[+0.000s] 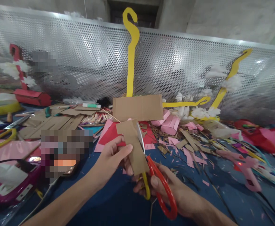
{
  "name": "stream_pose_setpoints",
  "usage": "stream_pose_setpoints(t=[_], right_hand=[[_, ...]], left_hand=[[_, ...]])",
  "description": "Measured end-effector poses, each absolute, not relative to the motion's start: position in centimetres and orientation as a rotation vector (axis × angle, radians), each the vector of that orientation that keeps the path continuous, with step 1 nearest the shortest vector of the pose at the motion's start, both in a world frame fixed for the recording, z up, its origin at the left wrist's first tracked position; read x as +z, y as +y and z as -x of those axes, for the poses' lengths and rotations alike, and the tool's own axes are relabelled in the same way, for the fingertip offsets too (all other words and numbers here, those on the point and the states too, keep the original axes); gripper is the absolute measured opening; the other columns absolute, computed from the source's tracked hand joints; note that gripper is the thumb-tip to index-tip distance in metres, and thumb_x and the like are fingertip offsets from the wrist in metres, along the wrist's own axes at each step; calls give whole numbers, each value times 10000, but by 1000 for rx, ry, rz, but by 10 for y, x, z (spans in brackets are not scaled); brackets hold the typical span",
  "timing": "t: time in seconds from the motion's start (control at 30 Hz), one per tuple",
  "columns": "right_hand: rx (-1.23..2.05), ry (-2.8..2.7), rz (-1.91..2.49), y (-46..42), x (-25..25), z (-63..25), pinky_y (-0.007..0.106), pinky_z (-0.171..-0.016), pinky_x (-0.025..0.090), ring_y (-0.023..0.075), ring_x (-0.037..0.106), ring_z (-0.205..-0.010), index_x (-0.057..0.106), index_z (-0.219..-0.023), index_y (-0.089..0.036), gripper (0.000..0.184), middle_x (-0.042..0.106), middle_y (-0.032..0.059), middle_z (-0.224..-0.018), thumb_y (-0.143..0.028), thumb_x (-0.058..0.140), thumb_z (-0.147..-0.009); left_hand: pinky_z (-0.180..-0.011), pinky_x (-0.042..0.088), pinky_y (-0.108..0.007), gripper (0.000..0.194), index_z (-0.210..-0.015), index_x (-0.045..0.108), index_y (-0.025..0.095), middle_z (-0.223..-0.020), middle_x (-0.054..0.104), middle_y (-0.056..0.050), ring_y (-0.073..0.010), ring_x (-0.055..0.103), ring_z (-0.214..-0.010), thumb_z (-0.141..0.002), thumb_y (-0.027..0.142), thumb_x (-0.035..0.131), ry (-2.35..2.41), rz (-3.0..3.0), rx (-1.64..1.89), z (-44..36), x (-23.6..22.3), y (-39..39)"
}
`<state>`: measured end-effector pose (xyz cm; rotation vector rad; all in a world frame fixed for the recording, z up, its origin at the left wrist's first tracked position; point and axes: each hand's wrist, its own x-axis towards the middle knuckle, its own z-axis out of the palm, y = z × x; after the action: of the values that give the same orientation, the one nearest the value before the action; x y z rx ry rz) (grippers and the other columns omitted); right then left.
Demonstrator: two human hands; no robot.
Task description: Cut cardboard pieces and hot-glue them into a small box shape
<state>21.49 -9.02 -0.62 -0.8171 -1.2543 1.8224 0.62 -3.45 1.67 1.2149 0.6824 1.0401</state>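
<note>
Right hand (171,179) is wrapped around the scissors (155,169), as I see from my remote post; the left hand (113,155) pinches the cardboard strip (136,150). I find that strip held above the blue table (99,201), one blade (140,138) along its right edge. Further right lies a pink glue gun (244,168).

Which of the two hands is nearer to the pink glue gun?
Right. The right hand, holding scissors, lies across a gap from the pink glue gun; the left hand, pinching the cardboard piece, is farther away, on the scissors' other side.
</note>
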Motion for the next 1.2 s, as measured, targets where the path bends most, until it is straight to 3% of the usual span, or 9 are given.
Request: stream_pose_setpoints(t=[0.2, 0.5, 0.7, 1.2], right_hand=[[1842, -1245, 793, -90, -8, -214, 341, -871, 554, 213, 730, -979, 621, -1234, -216, 490, 712, 106, -1119, -496, 776, -863], [1847, -1283, 748, -91, 0, -207, 293, -838, 530, 161, 703, -903, 619, -1182, -200, 399, 678, 54, -1002, -446, 756, -900], [1883, -1320, 717, -91, 1, -209, 280, -844, 519, 146, 694, -901, 609, -1176, -209, 356, 648, 35, -1017, -447, 716, -934], [1849, -1319, 796, -92, -2, -207, 287, -810, 527, 128, 668, -820, 537, -1200, -167, 473, 621, 34, -959, -485, 735, -912]], left_hand=[[-422, 434, -165, 297, -1070, 597, 168, -603, 694, -1, -93, 594, -405, -930, 418, 677, 690, -1207, 1041, -7, 17, -34], [-436, 499, -204, 271, -1050, 584, 176, -641, 690, -3, -112, 606, -426, -923, 399, 673, 708, -1220, 1055, -6, 15, -34], [-407, 481, -204, 258, -1026, 588, 181, -666, 689, -10, -116, 603, -430, -919, 401, 670, 724, -1234, 1052, -7, 15, -33], [-423, 500, -211, 316, -942, 616, 157, -656, 657, -8, -107, 576, -459, -909, 466, 675, 740, -1254, 1063, -6, 17, -33]])
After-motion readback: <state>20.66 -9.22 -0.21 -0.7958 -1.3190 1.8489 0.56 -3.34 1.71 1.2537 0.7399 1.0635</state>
